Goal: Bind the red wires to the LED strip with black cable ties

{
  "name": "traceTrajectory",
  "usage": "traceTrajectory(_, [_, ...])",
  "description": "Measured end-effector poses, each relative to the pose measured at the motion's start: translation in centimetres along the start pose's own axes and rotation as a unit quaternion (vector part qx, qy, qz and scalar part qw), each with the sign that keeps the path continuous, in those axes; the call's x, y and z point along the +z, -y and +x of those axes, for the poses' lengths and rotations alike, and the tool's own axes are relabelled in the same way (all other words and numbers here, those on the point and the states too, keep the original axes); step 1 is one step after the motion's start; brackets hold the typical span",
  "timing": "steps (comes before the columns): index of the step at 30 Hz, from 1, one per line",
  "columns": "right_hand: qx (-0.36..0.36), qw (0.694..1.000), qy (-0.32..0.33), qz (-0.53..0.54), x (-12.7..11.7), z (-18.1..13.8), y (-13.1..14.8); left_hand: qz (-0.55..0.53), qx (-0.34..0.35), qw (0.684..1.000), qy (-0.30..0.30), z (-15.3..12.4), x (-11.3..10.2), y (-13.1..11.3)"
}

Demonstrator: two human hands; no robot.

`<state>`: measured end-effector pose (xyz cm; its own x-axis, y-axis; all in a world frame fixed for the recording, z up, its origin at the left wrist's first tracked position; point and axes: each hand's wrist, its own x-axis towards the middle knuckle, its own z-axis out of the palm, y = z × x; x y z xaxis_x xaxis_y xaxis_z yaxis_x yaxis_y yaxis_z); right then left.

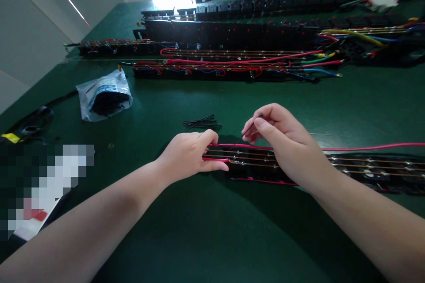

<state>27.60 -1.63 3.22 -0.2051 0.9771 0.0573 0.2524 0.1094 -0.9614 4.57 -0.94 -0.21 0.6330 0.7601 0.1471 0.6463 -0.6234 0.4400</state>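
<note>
A long black strip assembly (252,170) with copper-coloured rods along its top lies across the green table. My left hand (189,154) grips its left end, with the thumb on the near side and a red wire (215,159) beside the thumb. Above the strip, my right hand (282,137) pinches a thin black cable tie (249,128) between thumb and fingers. The tie's lower end slants down toward the far red wire (372,148), which runs along the strip. Just beyond my left hand lies a small pile of black cable ties (202,122).
An open plastic bag (104,95) of dark ties stands at the left. Several similar wired strips (212,70) lie across the back of the table (186,239). A black cable (33,119) and a partly blurred white object (49,194) are at the left edge.
</note>
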Motion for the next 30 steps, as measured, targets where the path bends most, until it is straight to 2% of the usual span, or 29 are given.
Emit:
traceTrajectory(5, [0.008,0.999,0.024,-0.020,0.1,0.0,-0.4,-0.022,0.013,1.000,-0.007,-0.2,-0.1,-0.1])
traceTrajectory(11, [-0.009,0.992,0.049,-0.119,0.4,-0.4,0.5,-0.040,0.026,0.999,-0.020,-0.2,-0.2,-0.1])
traceTrajectory(13, [-0.010,0.991,0.052,-0.123,0.4,-0.4,0.6,-0.043,0.028,0.998,-0.023,-0.2,-0.2,-0.1])
traceTrajectory(21, [-0.031,0.992,0.022,-0.122,0.6,-0.8,0.5,-0.074,-0.004,0.997,-0.011,-0.3,-0.6,-0.4])
traceTrajectory(26, [-0.045,0.990,-0.007,-0.136,0.6,-1.1,0.5,-0.109,-0.004,0.994,0.002,-0.3,-0.9,-0.6])
traceTrajectory(30, [-0.047,0.988,-0.002,-0.147,0.6,-1.0,0.5,-0.120,0.009,0.993,0.005,-0.2,-1.0,-0.5])
